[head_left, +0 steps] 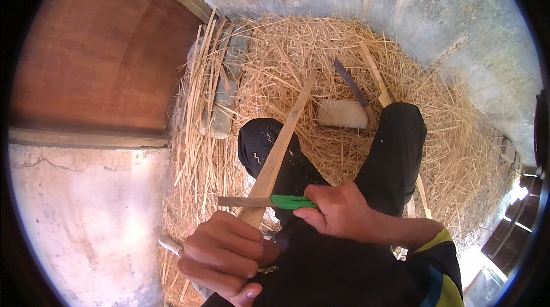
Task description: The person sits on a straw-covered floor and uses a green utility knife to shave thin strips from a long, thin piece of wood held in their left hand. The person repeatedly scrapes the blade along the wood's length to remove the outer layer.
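Observation:
My left hand [224,252] is wrapped round the near end of a long wooden strip [275,160], which slants up and away over my left knee. My right hand [342,210] holds a green-handled flat file [247,201] by its handle. The file's narrow grey-brown blade points left and lies across the strip, just beyond my left knuckles. From this angle I cannot tell how firmly the blade presses on the wood. A few pale curled shavings cling to my dark trouser leg [259,146] beside the strip.
Straw [298,43] covers the ground. Between my knees a machete [356,90] leans by a pale block [342,113]. Another wooden piece [375,72] lies by my right knee. Thin sticks [197,101] are heaped at left, near a brown door [103,55]. A stained wall [401,3] curves behind.

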Tool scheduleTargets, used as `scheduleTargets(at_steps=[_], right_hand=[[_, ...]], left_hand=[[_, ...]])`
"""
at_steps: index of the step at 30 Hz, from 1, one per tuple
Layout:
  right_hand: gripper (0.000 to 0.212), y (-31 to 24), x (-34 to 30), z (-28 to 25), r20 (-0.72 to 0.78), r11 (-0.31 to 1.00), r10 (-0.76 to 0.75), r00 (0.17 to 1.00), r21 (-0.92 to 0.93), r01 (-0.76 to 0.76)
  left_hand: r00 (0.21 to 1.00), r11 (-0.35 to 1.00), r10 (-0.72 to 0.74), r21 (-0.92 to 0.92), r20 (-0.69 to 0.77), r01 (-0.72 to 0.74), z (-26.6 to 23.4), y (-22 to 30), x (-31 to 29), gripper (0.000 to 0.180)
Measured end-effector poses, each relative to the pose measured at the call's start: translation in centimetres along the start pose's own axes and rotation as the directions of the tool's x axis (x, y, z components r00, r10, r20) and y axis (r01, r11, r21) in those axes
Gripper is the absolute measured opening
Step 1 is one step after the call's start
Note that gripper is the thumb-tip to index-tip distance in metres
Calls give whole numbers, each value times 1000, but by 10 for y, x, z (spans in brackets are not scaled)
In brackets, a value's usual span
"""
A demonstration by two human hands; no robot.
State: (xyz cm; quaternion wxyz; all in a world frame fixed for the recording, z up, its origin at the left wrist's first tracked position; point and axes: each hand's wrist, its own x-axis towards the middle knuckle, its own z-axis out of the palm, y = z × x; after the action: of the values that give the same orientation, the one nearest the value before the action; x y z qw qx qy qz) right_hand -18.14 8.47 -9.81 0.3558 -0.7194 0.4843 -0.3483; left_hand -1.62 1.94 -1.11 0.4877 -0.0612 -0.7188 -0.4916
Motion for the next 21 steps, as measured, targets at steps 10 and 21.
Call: scheduleTargets(at_steps=[10,21], right_hand=[[33,62,-17,23,-116,878,254,960,-388,-279],[27,-29,-12,-21,150,946,168,974,254,-202]], left_hand=[[999,1000,13,9,-35,-12,-6,15,-17,51],[925,956,130,291,-357,-22,16,0,-5,49]])
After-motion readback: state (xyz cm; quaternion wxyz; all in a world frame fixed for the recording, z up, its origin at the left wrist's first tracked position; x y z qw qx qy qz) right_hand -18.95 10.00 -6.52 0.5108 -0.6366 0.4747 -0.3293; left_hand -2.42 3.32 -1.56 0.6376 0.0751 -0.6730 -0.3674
